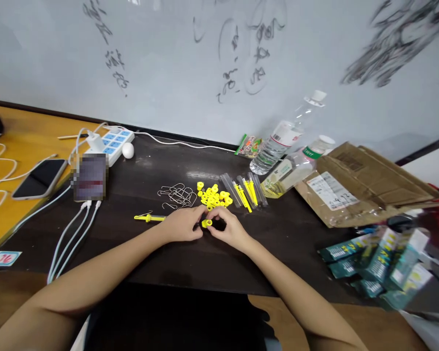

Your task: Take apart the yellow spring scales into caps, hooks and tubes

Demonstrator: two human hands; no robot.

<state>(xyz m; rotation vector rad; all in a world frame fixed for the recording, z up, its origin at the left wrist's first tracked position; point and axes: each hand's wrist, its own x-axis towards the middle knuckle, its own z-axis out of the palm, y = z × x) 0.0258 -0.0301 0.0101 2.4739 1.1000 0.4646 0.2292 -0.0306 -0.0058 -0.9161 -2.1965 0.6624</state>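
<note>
Between my two hands is a small yellow plastic piece, pinched by the fingers of my right hand. My left hand is curled against its left side; what its fingertips grip is partly hidden. Just beyond the hands lies a pile of small yellow parts. Bent metal hooks lie in a tangle left of that pile. A yellow stick with a metal hook rests by my left hand. Clear tubes and thin yellow sticks lie to the right of the pile.
Two plastic bottles and a snack packet stand near the whiteboard. On the right are a cardboard parcel and green packets. A power strip, a phone, a blurred device and cables occupy the left.
</note>
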